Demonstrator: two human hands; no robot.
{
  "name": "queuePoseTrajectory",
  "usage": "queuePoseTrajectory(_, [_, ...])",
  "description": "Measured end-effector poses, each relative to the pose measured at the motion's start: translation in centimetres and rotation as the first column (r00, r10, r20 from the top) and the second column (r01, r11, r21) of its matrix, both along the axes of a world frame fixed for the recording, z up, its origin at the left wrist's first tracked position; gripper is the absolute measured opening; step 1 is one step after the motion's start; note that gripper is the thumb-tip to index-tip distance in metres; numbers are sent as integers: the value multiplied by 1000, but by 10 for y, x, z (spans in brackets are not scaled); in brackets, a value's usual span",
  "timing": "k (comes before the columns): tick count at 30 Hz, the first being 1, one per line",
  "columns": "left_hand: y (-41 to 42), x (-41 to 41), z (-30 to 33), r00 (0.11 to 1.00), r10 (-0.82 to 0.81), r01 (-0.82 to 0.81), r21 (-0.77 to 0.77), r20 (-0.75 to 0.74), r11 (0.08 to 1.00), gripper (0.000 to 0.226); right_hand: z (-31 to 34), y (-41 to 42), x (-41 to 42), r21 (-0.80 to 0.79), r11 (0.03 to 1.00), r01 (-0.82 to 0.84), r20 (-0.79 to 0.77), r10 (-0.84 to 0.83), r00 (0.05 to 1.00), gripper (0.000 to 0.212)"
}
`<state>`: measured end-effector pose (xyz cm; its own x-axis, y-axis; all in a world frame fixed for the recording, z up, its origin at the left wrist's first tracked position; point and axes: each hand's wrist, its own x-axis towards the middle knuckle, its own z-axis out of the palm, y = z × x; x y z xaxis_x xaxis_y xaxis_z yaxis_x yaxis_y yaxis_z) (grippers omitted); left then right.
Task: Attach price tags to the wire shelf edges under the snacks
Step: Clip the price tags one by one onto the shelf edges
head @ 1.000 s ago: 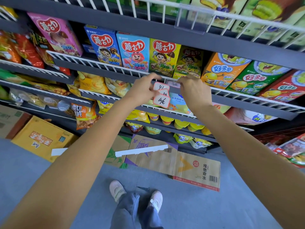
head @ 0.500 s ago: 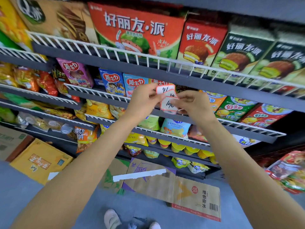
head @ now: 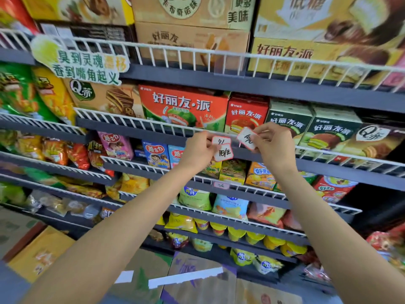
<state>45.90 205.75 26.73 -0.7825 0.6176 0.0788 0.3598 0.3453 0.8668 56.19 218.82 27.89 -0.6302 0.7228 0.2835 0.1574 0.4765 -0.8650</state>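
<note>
1. While both arms reach up from the lower corners of the frame, the hands meet just right of centre, in front of a white wire edge (head: 166,126).
2. The left hand (head: 198,150) pinches two overlapping tags (head: 222,150), red-bordered white cards with handwritten marks.
3. The right hand (head: 272,142) pinches a single tag (head: 246,138), tilted, just right of the pair and apart from them.
4. That single tag sits against the wire edge below the red pie boxes (head: 246,114).
5. Lower, below centre, another tag (head: 221,184) hangs on the wire under small snack boxes (head: 232,171).
6. Cardboard boxes (head: 41,255) lie on the floor at lower left.
</note>
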Motion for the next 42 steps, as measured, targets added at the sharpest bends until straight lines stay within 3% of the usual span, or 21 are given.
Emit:
queuePoseTrajectory(5, [5, -4, 5, 997, -18, 18, 0, 71, 1000, 26, 4, -2, -6, 31, 1000, 6, 43, -7, 999, 5])
queuePoseTrajectory(12, [0, -6, 6, 977, -45, 42, 19, 209, 999, 47, 2, -2, -8, 80, 997, 2, 51, -6, 999, 9])
queuePoseTrajectory(16, [-3, -6, 6, 972, -126, 128, 2, 200, 992, 44, 4, 0, -9, 125, 992, 9, 69, -18, 997, 10])
queuePoseTrajectory(23, [-6, -8, 7, 975, -159, 161, -1, 157, 987, 38, 8, 1, -6, 60, 998, -25, 31, 24, 999, 20])
queuePoseTrajectory(29, [-9, -14, 9, 990, -39, 26, 100, 135, 995, 21, 15, -4, 0, 105, 986, -128, 70, 121, 990, 36])
queuePoseTrajectory(32, [-13, -13, 10, 984, -10, -26, 200, 175, 979, 14, 15, -6, 1, -36, 981, -192, 41, 194, 980, 29])
queuePoseTrajectory(34, [-14, -10, 12, 980, -10, -39, 241, 197, 970, 15, 16, -8, 1, -95, 971, -221, 35, 225, 974, 12])
queuePoseTrajectory(42, [-13, 0, 16, 899, -132, -43, 385, 417, 922, 13, 16, -14, -3, -100, 970, -220, 95, 230, 969, 7])
